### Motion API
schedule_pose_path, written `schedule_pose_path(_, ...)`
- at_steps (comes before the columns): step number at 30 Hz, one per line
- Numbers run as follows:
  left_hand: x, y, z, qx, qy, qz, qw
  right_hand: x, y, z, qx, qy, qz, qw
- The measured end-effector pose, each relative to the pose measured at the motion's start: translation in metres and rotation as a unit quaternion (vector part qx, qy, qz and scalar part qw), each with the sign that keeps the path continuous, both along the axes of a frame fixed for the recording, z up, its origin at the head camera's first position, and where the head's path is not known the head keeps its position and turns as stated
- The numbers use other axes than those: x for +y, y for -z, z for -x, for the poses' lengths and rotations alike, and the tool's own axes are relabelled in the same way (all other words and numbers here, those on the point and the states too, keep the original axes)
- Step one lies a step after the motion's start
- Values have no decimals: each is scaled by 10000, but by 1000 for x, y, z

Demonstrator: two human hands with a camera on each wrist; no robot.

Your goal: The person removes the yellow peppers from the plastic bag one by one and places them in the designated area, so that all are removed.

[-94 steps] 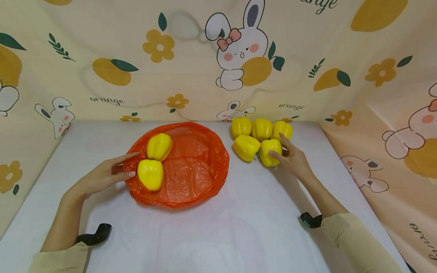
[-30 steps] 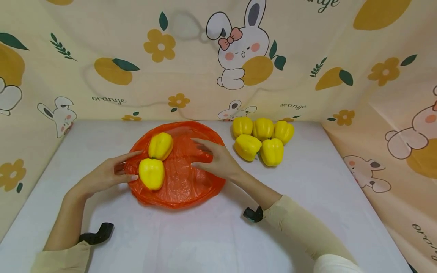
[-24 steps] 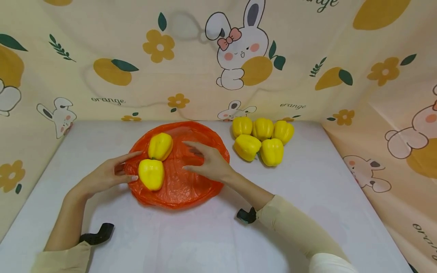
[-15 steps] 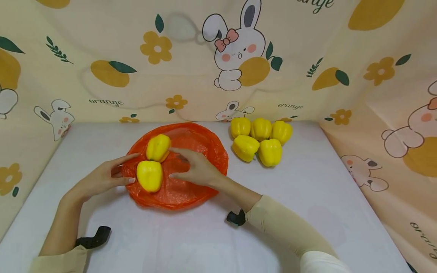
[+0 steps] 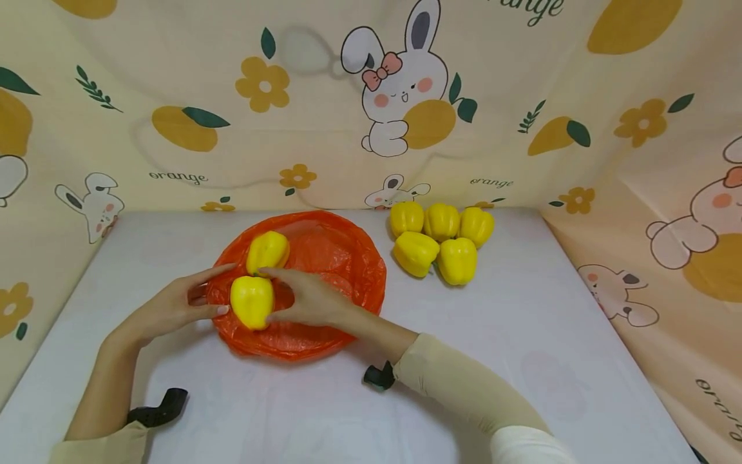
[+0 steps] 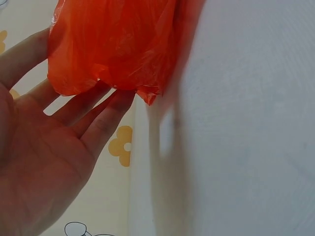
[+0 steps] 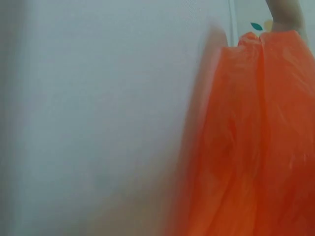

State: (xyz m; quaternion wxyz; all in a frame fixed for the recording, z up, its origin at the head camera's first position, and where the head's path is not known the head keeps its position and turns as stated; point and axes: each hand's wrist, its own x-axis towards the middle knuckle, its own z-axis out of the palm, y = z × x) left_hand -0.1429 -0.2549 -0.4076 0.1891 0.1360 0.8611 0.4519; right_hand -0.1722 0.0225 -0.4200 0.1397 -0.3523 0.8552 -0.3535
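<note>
In the head view a red plastic bag [image 5: 368,258] stands on the table with its round mouth spread wide. Two yellow bell peppers, a near one [image 5: 252,301] and a far one [image 5: 268,250], sit at its left side. My left hand [image 5: 168,308] touches the bag's left edge, thumb and fingers extended; the left wrist view shows the fingers against the red plastic [image 6: 118,44]. My right hand [image 5: 310,298] reaches over the bag, its spread thumb and fingers at the near pepper's right side. Firm contact there is unclear. The right wrist view shows the bag's side [image 7: 256,137], not the fingers.
Several yellow bell peppers [image 5: 442,223] stand clustered at the back right of the white table [image 5: 522,361], beside the bag. Printed cloth [image 5: 313,84] rises behind and at both sides. A black device [image 5: 159,407] sits on the left wrist, another [image 5: 379,376] on the right.
My right hand has moved left from the clustered peppers, across the bag, to the near pepper in it. The left hand stays at the bag's edge. The peppers have not visibly moved.
</note>
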Motion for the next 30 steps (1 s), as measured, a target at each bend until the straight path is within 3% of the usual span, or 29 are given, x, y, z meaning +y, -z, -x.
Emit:
schedule_pose_path(7, -2, 3, -1, -4, 47, -19, 10000, -13, 5, -1, -231, -22, -138, 9996)
schedule_pose_path(16, 0, 2, 2, 6, 100, -32, 9999, -21, 9, -2, -48, 62, -314, 9995)
schedule_pose_path(30, -1, 5, 2, 184, 148, -55, 9997, -19, 10, -4, -425, 323, -100, 9985)
